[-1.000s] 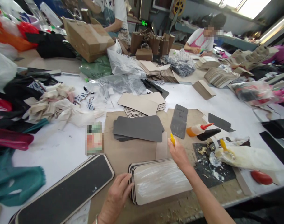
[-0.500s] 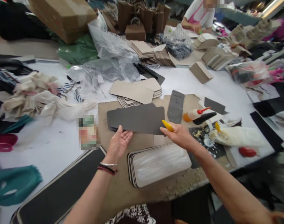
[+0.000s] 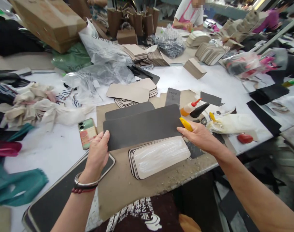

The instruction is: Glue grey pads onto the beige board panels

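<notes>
A long dark grey panel (image 3: pixel 142 127) with rounded corners is held up between my hands. My left hand (image 3: pixel 98 149) pinches its left end, thumb on top. At the right end, my right hand (image 3: pixel 197 133) grips the corner and also holds a yellow pointed tool (image 3: pixel 186 124). Another grey panel (image 3: pixel 129 110) lies just behind the held one. Below it sits a stack of beige panels with dark edges, the top one (image 3: pixel 161 158) smeared with white streaks. More beige panels (image 3: pixel 128 92) are piled farther back.
A phone (image 3: pixel 87 132) lies left of my left hand. Long black panels (image 3: pixel 64 190) occupy the lower left. An orange-and-clear bottle (image 3: pixel 186 109), a white bag (image 3: pixel 236 123) and a red object (image 3: pixel 244 138) are at the right. Across the table is a person (image 3: pixel 189 16).
The top grey panel has been lifted off the other and brought nearer me. My left hand has gone from open under the panels' edge to closed on its left end.
</notes>
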`<state>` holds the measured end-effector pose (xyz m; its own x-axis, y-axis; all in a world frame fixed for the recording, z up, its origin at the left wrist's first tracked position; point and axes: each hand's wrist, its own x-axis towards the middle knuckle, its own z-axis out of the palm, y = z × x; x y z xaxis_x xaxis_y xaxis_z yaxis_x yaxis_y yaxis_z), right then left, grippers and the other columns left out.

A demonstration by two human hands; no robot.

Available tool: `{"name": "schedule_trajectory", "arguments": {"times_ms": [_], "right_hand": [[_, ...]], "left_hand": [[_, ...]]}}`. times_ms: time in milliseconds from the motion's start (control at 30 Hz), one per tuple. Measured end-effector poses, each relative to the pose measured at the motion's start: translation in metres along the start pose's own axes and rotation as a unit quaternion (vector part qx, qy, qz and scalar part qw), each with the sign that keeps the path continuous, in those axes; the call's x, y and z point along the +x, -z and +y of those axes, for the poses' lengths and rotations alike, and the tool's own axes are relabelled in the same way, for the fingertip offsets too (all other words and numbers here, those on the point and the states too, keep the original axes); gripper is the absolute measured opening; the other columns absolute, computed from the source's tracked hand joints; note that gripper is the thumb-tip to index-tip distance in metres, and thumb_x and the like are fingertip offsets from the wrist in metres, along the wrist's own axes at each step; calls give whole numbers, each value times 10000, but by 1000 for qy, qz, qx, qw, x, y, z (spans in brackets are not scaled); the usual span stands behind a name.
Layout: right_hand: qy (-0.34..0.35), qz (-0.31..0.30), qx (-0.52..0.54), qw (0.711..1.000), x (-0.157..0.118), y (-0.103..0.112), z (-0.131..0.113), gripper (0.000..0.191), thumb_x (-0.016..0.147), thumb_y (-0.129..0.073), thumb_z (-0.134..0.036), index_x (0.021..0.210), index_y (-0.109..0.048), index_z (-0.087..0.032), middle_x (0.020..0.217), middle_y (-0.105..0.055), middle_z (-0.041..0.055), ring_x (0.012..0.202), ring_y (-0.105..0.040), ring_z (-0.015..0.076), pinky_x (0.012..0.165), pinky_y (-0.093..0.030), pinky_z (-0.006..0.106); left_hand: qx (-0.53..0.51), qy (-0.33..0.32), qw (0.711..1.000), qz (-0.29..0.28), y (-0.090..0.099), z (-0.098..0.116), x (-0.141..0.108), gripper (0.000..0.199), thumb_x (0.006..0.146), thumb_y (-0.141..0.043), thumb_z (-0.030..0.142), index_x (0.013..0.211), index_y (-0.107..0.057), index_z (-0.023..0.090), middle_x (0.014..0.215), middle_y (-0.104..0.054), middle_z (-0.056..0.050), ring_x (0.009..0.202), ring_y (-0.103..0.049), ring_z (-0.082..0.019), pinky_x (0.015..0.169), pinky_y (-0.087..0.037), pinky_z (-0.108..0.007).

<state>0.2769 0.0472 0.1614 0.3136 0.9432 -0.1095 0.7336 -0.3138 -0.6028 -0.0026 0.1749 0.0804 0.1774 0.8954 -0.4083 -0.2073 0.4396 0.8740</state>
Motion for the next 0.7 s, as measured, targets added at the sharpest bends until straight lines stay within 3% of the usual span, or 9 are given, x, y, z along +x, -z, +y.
{"name": "schedule_trajectory", "arguments": {"times_ms": [100,167,300,400,467,700], "right_hand": [[-43,12,23,999,-14,6,16,300,800,-483,-470,721,-517,-183,600,-536,-18,540,-483,124,524,-360,239],[-80,7,16,997,-29,0,40,310,794,-471,-480,704,-523,-188,595,-558,-7,537,-504,138,526,-373,248],[-143,-18,-78,986,-59,-39,105,253,784,-475,-429,751,-578,-201,647,-617,20,632,-571,189,585,-391,269],[-177,-51,-152,971,-75,-73,145,219,794,-483,-392,786,-599,-207,729,-653,42,727,-607,219,636,-395,279],[-189,-72,-176,964,-79,-87,162,236,818,-470,-403,825,-604,-210,781,-664,51,763,-617,225,653,-397,281],[-199,-94,-202,954,-74,-93,177,279,867,-420,-390,945,-595,-187,832,-662,79,817,-617,226,680,-398,287]], "left_hand": [[28,15,999,-44,-2,8,-22,397,617,-712,400,904,-632,136,804,-681,-40,792,-627,-184,746,-522,-313],[83,36,993,-77,0,-4,-37,395,625,-701,423,885,-638,133,785,-677,-42,743,-619,-176,691,-516,-291],[263,79,954,-116,8,-68,-56,425,602,-624,567,605,-595,144,518,-555,13,505,-498,-126,484,-409,-237],[399,54,911,-83,9,-114,-61,472,613,-526,630,466,-453,187,423,-428,40,451,-402,-111,452,-312,-238],[457,38,886,-64,8,-131,-62,451,644,-486,609,470,-408,200,423,-409,43,460,-397,-114,472,-293,-241],[554,5,831,-49,0,-136,-63,383,714,-463,522,500,-389,213,439,-426,37,459,-380,-117,512,-276,-249]]}}
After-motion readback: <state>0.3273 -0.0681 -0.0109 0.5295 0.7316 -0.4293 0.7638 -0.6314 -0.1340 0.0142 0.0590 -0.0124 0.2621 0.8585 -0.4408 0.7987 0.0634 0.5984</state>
